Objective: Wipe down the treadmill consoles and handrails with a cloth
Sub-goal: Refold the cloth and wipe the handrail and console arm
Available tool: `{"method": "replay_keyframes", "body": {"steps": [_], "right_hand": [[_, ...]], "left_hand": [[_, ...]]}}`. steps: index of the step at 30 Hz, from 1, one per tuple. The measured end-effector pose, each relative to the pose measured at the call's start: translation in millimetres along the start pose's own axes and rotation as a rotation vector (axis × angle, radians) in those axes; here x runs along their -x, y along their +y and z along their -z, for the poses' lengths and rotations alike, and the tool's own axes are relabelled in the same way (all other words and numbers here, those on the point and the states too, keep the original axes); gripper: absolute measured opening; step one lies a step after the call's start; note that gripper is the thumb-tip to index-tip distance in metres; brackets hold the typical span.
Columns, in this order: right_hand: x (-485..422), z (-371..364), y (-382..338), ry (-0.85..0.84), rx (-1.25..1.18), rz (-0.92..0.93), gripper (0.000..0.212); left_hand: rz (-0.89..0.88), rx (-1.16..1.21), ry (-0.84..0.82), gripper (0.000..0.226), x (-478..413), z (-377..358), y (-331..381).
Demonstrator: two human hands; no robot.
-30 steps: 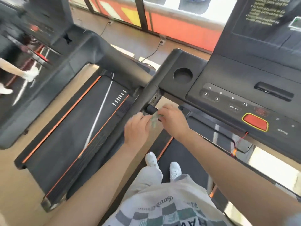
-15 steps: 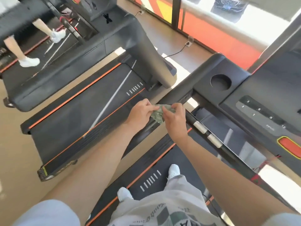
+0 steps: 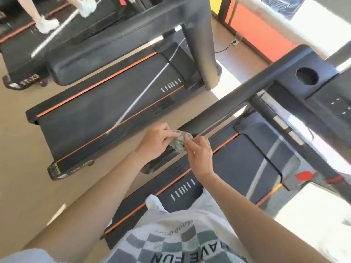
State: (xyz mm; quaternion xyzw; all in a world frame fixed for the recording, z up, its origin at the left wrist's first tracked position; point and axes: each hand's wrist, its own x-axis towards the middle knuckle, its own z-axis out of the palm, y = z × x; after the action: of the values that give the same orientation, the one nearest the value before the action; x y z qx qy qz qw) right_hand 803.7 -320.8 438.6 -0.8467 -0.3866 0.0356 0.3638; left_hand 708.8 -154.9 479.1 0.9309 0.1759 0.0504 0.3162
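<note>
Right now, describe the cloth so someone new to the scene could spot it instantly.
Find the long black handrail running diagonally down from the console with the round cup holder at upper right. Near its lower end, the left hand and right hand meet, both pinching the cloth. It is the only crumpled, pale green thing among black treadmill parts.
</note>
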Motion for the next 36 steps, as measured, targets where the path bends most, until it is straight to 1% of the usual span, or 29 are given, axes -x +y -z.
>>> {"method": "replay_keyframes", "body": {"steps": [5, 7, 10, 11, 12, 14, 15, 17, 19, 20, 24, 25, 27, 29, 32, 36], "right_hand": [[40, -32, -49, -0.076, 0.034, 0.13, 0.032], [47, -42, -66, -0.104, 0.054, 0.178, 0.028], [49, -52, -94, -0.274, 0.076, 0.271, 0.013], [48, -54, -103, -0.351, 0.063, 0.261, 0.014], [44, -56, -112, -0.436, 0.028, 0.196, 0.016], [33, -59, -123, -0.566, -0.054, -0.045, 0.018], [27, -60, -127, -0.596, -0.082, -0.14, 0.018], [15, -59, -135, -0.624, -0.155, -0.2, 0.018], [5, -57, -147, -0.639, -0.257, -0.188, 0.01], [1, -57, -153, -0.645, -0.3, -0.156, 0.006], [-12, -69, -170, -0.74, -0.352, 0.033, 0.026], [-16, -75, -172, -0.751, -0.359, 0.071, 0.027], [-23, -89, -177, -0.73, -0.371, 0.116, 0.022], [-35, -101, -182, -0.725, -0.378, 0.136, 0.015], [-50, -111, -185, -0.776, -0.338, 0.137, 0.009], [-69, -123, -191, -0.813, -0.397, 0.122, 0.019]], "left_hand": [[0.099, 0.066, 0.031, 0.032, 75, 16, -44], [0.158, 0.109, 0.039, 0.031, 102, 19, -60], [0.279, 0.21, 0.066, 0.025, 142, 19, -80], [0.352, 0.29, 0.088, 0.022, 154, 22, -85], [0.434, 0.393, 0.114, 0.018, 164, 27, -90], [0.569, 0.572, 0.167, 0.006, 177, 39, -97], [0.608, 0.628, 0.184, 0.008, 182, 47, -98], [0.653, 0.728, 0.21, 0.015, 189, 60, -96], [0.685, 0.79, 0.256, 0.018, 190, 71, -94], [0.707, 0.807, 0.274, 0.018, 188, 77, -92], [0.735, 0.818, 0.351, 0.023, 179, 96, -84], [0.734, 0.805, 0.366, 0.024, 175, 101, -82], [0.75, 0.768, 0.387, 0.025, 169, 111, -81], [0.766, 0.739, 0.387, 0.024, 164, 119, -85], [0.776, 0.691, 0.382, 0.026, 162, 130, -93], [0.771, 0.639, 0.373, 0.03, 160, 140, -109]]}}
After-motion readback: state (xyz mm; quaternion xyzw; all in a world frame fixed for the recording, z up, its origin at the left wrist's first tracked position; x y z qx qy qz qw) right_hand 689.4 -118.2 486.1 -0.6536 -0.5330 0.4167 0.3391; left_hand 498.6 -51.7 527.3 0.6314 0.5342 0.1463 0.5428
